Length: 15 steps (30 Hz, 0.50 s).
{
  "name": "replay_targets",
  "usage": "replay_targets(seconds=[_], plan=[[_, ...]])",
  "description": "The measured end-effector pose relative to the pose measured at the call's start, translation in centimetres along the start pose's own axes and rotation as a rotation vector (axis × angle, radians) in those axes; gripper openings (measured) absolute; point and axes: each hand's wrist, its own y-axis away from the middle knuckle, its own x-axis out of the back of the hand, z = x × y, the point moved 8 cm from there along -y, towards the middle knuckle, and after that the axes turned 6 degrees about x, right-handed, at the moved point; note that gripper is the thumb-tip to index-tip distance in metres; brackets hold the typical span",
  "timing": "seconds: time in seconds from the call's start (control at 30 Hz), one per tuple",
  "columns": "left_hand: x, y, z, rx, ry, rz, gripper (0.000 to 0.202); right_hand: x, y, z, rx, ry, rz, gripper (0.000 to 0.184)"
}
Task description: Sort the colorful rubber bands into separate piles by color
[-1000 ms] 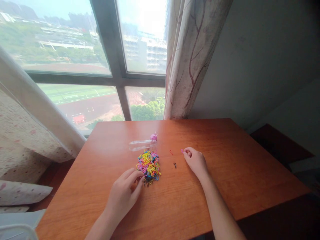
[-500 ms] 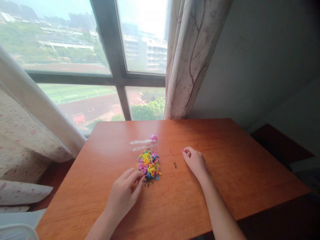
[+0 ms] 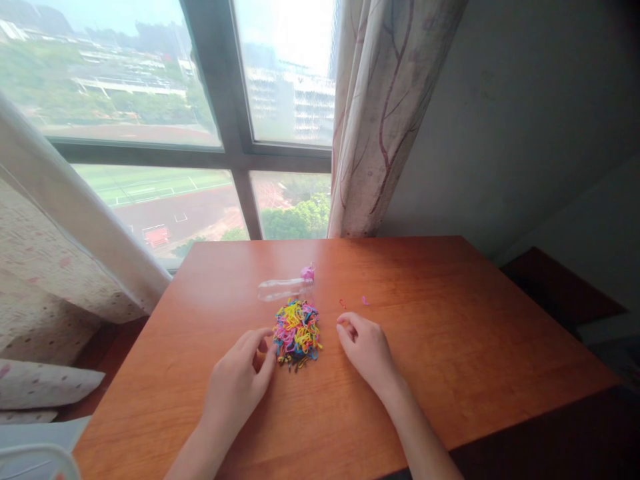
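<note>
Two bare hands over a wooden counter (image 3: pixel 480 327), well apart from each other, the pile of coloured clips (image 3: pixel 297 330) between them. Clips look small, looped and loosely heaped: yellow, pink, blue, black.

Left hand (image 3: pixel 237 373) at the pile's left edge, thumb and forefinger parted, tips touching or just beside the outer clips; contact not certain. Nothing visible in its grip. Right hand (image 3: pixel 367 347) to the right of the pile, thumb and fingertips close together near the counter. Whether a clip sits in or under that pinch I cannot tell.

Beyond the right fingertips lie a red clip (image 3: pixel 343 304) and, farther right, a pink clip (image 3: pixel 365 301), apart from each other. Clear bottle (image 3: pixel 283 289) on its side past the pile, a pink piece (image 3: pixel 307 274) at its right end.

Risks, my judgement: open loops probably snag — one clip drawn out could drag neighbours along. A push from the left hand could spread the heap rightward and mix it with the loose clips. The red one sits close enough to be brushed by the right knuckles. Bottle looks round and could roll if knocked.
</note>
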Motion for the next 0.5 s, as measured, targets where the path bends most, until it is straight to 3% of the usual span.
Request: replay_targets(seconds=[0.2, 0.5], plan=[[-0.8, 0.1, 0.9, -0.026, -0.047, -0.127, 0.017, -2.2, 2.1, -4.1, 0.03, 0.026, -0.153, 0.008], [-1.3, 0.6, 1.9, -0.118, -0.004, -0.191, 0.017, -2.1, 3.4, -3.8, -0.017, 0.104, -0.105, 0.003]])
